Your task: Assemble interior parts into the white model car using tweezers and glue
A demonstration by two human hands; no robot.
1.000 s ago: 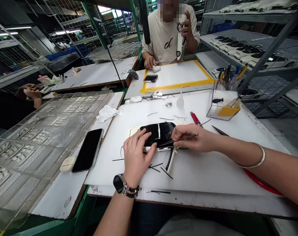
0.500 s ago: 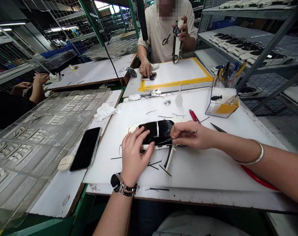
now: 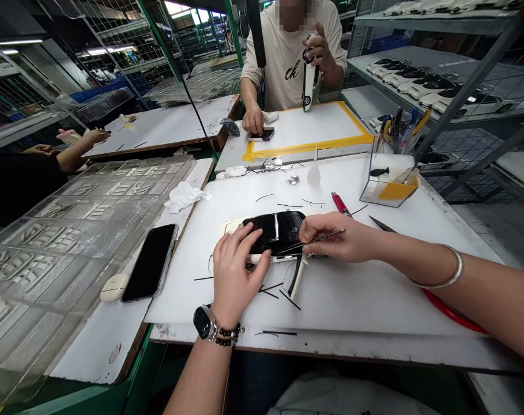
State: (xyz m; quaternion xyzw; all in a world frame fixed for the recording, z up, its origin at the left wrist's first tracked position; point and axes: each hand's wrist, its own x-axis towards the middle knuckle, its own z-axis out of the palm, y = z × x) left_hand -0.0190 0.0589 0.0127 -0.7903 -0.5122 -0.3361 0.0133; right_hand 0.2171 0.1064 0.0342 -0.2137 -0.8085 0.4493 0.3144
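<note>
My left hand (image 3: 233, 271) lies spread over the rear part of the model car (image 3: 275, 231), fingers flat on its glossy black roof and thumb along the near side, pressing it down onto the white surface (image 3: 357, 294). The car sits near the middle of that surface, its white door hanging open toward me. My right hand (image 3: 331, 237) is closed in a pinch around a pair of tweezers (image 3: 316, 240), whose thin tips reach to the car's near side, by the open door. Short black strips (image 3: 270, 291) lie scattered on the surface around the car. A red lighter (image 3: 340, 203) rests just behind my right hand, and a clear box (image 3: 389, 181) with a yellow part inside stands farther back to the right. To my left, a black phone (image 3: 150, 262) lies beside a small white case (image 3: 113, 286), next to stacked clear trays (image 3: 71, 230). Across from me, another person holds a white model car (image 3: 308, 80) upright.
</note>
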